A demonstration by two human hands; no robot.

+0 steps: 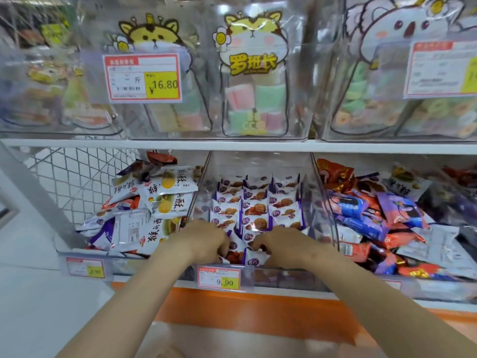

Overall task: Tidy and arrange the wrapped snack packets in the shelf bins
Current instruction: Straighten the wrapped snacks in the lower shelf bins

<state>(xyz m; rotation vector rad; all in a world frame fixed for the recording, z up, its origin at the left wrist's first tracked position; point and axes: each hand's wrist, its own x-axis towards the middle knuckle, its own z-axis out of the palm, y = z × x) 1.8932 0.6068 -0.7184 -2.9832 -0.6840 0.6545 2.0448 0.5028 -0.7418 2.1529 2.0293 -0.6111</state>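
Both my arms reach into the middle bin (320, 197) on the lower shelf. My left hand (206, 239) and my right hand (278, 244) sit close together at the bin's front edge. The knuckles are up and the fingers curl down around the loose packets (254, 258) lying jumbled there. Which packet each finger holds is hidden under my knuckles.

Behind my hands, the white-and-purple waffle packets (255, 202) stand in three neat rows, faces forward, running to the back of the bin. Only the front strip is untidy. A price tag (219, 279) reading 9.90 is clipped to the front rim below my hands. The left bin (124, 264) and the right bin (438, 290) hold mixed heaps of packets.

To do this step well, I judge I should lift the loose packets one or two at a time. Each should be turned so its printed face looks forward and upright, then stood against the front row, in line with the column behind. A light grip matters, as the waffles inside probably crack if squeezed. I should avoid nudging the standing rows, which could topple.
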